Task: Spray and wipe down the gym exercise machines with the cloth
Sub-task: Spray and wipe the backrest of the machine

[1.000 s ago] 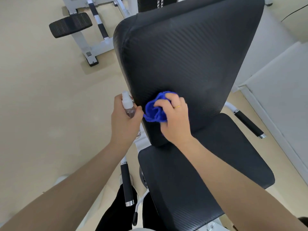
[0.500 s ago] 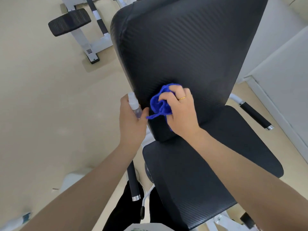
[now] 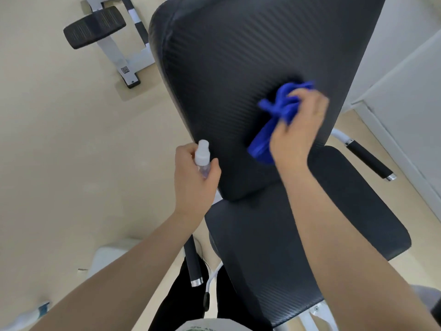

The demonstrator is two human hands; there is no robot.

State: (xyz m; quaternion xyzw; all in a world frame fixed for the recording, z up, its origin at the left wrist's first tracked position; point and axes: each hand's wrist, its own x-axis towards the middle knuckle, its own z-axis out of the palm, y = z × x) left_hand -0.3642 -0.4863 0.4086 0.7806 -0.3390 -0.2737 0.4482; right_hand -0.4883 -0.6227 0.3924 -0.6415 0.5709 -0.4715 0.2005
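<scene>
The right hand (image 3: 294,132) bunches the blue cloth (image 3: 274,118) in curled fingers and presses it against the black backrest (image 3: 226,68), right of the backrest's middle. The left hand (image 3: 194,180) wraps round a small clear spray bottle (image 3: 202,158) just beside the backrest's lower left edge, above the seat (image 3: 310,235). Beyond the backrest's left side, a label on a white frame (image 3: 125,68) is too small to read.

A bright blue cloth (image 3: 278,111) is seen against the black backrest pad (image 3: 226,75), which is marked with a fine diagonal weave pattern. The same black weave is carried on the seat pad (image 3: 286,247). A white cap is shown on the clear spray bottle (image 3: 202,158). The floor (image 3: 59,139) is coloured pale beige, and the footrest (image 3: 94,27) is ribbed black on a white frame.
</scene>
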